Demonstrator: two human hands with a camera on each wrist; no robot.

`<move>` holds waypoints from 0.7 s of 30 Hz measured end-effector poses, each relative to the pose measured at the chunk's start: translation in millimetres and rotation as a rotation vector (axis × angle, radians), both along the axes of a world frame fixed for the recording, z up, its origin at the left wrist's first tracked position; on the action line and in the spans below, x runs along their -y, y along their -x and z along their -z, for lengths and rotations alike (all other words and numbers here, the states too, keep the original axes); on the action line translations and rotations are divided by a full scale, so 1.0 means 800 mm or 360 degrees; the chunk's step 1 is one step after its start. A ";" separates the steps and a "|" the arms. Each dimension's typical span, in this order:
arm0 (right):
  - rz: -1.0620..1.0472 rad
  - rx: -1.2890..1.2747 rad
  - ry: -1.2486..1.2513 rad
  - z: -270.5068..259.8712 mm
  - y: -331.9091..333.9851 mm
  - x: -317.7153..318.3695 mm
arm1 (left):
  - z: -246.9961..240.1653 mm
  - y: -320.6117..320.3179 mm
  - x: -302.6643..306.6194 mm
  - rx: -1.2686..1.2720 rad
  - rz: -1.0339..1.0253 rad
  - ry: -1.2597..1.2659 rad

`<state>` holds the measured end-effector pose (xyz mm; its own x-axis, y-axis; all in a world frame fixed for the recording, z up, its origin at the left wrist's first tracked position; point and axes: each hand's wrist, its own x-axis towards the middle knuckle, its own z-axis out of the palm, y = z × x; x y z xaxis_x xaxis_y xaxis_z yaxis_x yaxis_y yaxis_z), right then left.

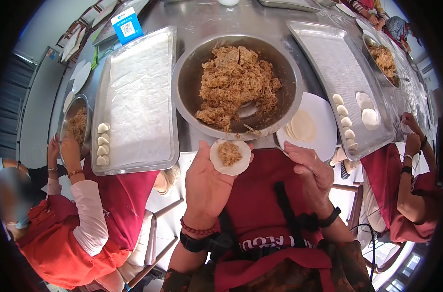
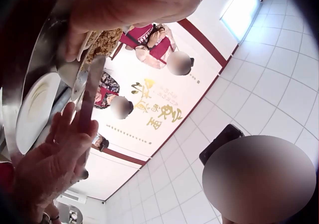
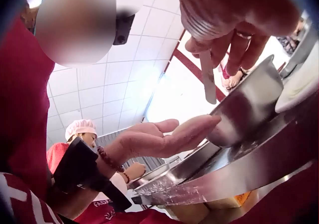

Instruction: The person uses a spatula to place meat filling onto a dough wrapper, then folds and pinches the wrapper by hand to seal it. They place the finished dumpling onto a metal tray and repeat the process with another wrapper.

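Observation:
My left hand (image 1: pixel 208 185) is palm up, carrying a round dough wrapper (image 1: pixel 237 169) on its fingers, with the thumb along the wrapper's left edge. A lump of brown minced filling (image 1: pixel 229 153) sits in the middle of the wrapper. In the right wrist view the left fingers (image 3: pixel 192 129) look straight and flat. My right hand (image 1: pixel 313 170) pinches a flat metal filling spatula (image 2: pixel 91 90) between thumb and fingers, its blade pointing toward the wrapper in the left wrist view. Just beyond both hands stands a large steel bowl (image 1: pixel 182 97) of filling (image 1: pixel 238 80).
A white plate (image 1: pixel 326 121) with stacked wrappers (image 1: pixel 303 125) lies right of the bowl, partly under its rim. Metal trays (image 1: pixel 139 97) (image 1: pixel 338 63) flank it, each with a row of dumplings (image 1: pixel 103 138) (image 1: pixel 344 121). People (image 1: pixel 75 233) work at both sides. A QR-code sign (image 1: pixel 126 27) stands behind the left tray.

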<state>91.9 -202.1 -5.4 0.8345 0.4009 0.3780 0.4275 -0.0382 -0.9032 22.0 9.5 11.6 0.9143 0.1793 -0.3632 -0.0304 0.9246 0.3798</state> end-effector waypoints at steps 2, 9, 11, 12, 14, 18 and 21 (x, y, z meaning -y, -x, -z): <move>-0.0087 0.0048 0.0067 0.007 0.001 -0.002 | 0.002 0.000 0.000 0.0010 -0.0009 0.0027; -0.0347 0.0680 0.0463 -0.008 0.004 -0.006 | 0.004 0.002 0.000 -0.0009 -0.0012 0.0032; -0.0355 0.0867 0.0549 -0.011 0.007 -0.005 | 0.001 0.003 0.000 -0.0020 -0.0005 0.0014; -0.0360 0.0961 0.0592 -0.013 0.008 -0.004 | 0.000 0.004 -0.001 -0.0025 -0.0003 0.0006; -0.0382 0.0933 0.0556 -0.014 0.009 0.005 | 0.007 0.008 -0.002 -0.0024 -0.0026 0.0038; -0.0369 0.0836 0.0446 -0.019 0.011 0.011 | 0.011 0.011 -0.002 -0.0073 -0.0047 -0.0004; -0.0338 0.0885 0.0443 -0.018 0.010 -0.006 | 0.010 0.013 0.004 -0.0087 -0.0012 -0.0011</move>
<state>84.2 -197.3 9.2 0.4363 0.6807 0.5885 0.8519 -0.1020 -0.5137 11.7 6.5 3.8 0.8918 0.1885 -0.4113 -0.0162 0.9218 0.3874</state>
